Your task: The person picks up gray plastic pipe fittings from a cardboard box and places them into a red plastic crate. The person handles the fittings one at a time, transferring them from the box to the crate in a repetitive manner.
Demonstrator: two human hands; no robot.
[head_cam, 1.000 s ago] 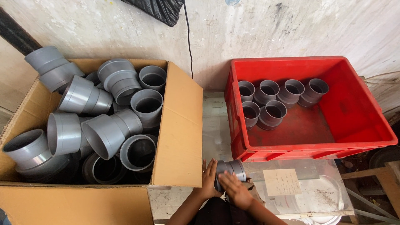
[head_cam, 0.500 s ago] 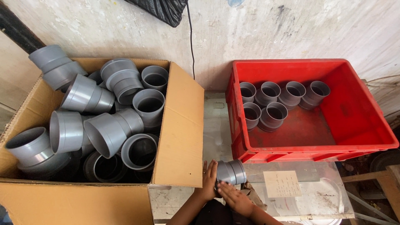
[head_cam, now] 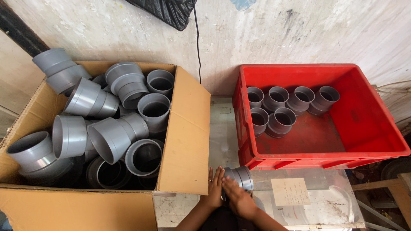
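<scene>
A cardboard box (head_cam: 184, 128) of grey pipe reducers stands left of a red crate (head_cam: 376, 124) holding six more. On the tabletop (head_cam: 222, 141) between them, both hands clasp one grey pipe reducer (head_cam: 242, 177): left hand (head_cam: 214, 188) fingers flat against its end, right hand (head_cam: 237, 197) cupped over it.

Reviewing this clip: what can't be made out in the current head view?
- Grey pipe fitting: its near end is covered by the left hand and right hand, so the grip is unclear.
- Cardboard box: lower fittings are buried under those on top; count unknown.
- Paper note: writing too small.
- Red crate: its near inside corner is hidden by its front wall.
</scene>
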